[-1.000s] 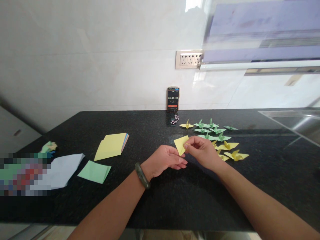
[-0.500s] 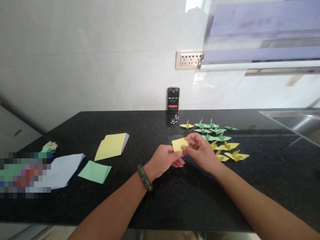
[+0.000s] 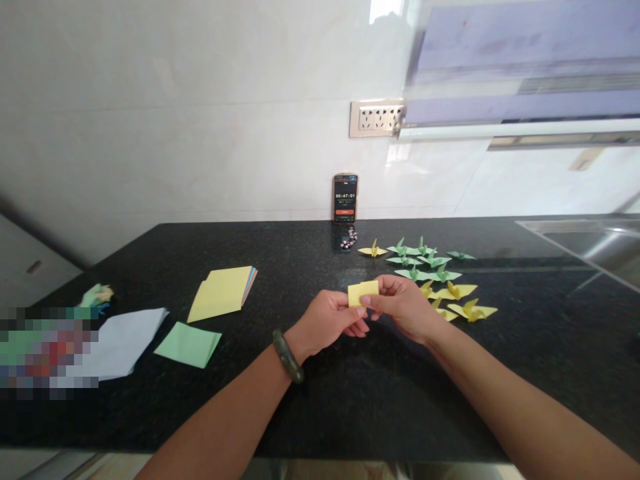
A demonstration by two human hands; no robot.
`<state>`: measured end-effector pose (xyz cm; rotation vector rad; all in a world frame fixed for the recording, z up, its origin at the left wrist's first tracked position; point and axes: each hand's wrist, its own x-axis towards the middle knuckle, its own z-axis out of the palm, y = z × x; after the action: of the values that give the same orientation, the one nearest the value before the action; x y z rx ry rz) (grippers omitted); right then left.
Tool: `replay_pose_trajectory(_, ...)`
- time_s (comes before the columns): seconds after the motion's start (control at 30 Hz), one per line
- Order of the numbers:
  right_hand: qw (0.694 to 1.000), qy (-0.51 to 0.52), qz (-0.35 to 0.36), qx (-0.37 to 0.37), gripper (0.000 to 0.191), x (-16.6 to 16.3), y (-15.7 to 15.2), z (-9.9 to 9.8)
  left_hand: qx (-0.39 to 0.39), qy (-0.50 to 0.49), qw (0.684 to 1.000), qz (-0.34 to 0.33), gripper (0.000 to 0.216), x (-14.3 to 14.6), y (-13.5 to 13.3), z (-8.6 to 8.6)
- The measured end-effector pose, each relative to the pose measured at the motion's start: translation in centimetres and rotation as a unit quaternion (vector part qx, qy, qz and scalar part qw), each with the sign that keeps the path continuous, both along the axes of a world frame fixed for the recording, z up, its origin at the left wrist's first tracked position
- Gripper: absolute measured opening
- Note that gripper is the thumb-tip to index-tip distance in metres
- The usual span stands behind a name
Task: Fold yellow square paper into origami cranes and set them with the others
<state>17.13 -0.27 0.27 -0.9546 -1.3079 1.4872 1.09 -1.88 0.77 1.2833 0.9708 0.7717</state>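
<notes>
A small folded piece of yellow paper (image 3: 361,291) is held up over the dark counter between both hands. My left hand (image 3: 333,317) pinches its lower left part, the thumb lying across the front. At the right side, my right hand (image 3: 403,303) grips it between thumb and fingers. Just beyond my right hand stand several yellow paper cranes (image 3: 473,309), some partly hidden by that hand. Several green paper cranes (image 3: 435,260) sit in rows behind them, and one more yellow crane (image 3: 373,250) is off to their left.
On the left lie a stack of coloured paper (image 3: 220,293), a green paper sheet (image 3: 187,343), white paper (image 3: 133,340) and crumpled paper (image 3: 97,295). A phone (image 3: 345,199) with a timer leans against the wall, beads (image 3: 349,240) before it. A sink (image 3: 600,243) is far right.
The folded yellow paper has levelled from a slight tilt and shifted a little right. My right fingers have moved slightly along it; my left hand still holds it.
</notes>
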Motion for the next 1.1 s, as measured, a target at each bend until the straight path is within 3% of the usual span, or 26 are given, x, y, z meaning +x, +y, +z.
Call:
replay_pose_trajectory(0.27, 0.999, -0.001, -0.03, -0.013, 0.033, 0.0, 0.1, 0.1, -0.024, -0.007, 1.0, 0.013, 0.02, -0.2, 0.2, 0.2)
replay_pose_trajectory(0.43, 0.997, -0.072, -0.035, -0.003, 0.026, 0.0, 0.2, 0.0, 0.048, 0.004, 0.991, 0.125, 0.019, -0.2, 0.8, -0.1)
replay_pose_trajectory(0.53, 0.994, -0.106, 0.005, -0.007, 0.018, -0.3, -0.3, -0.1, 0.066, -0.041, 0.984, 0.162, 0.02, -0.3, 1.0, -0.2)
replay_pose_trajectory(0.67, 0.996, -0.085, 0.03, -0.027, 0.016, -1.0, -1.0, -0.3, 0.057, -0.111, 0.98, 0.156, 0.021, -0.3, 0.9, -0.3)
replay_pose_trajectory(0.97, 0.997, -0.055, 0.04, -0.022, 0.02, -1.2, -1.0, -0.7, -0.007, -0.209, 0.976, 0.065, 0.023, -0.4, 0.9, -0.3)
replay_pose_trajectory(1.1, 0.996, -0.082, -0.009, 0.025, 0.023, -1.2, -1.0, -1.0, 0.005, -0.179, 0.977, 0.12, 0.021, -0.3, 1.0, -0.3)
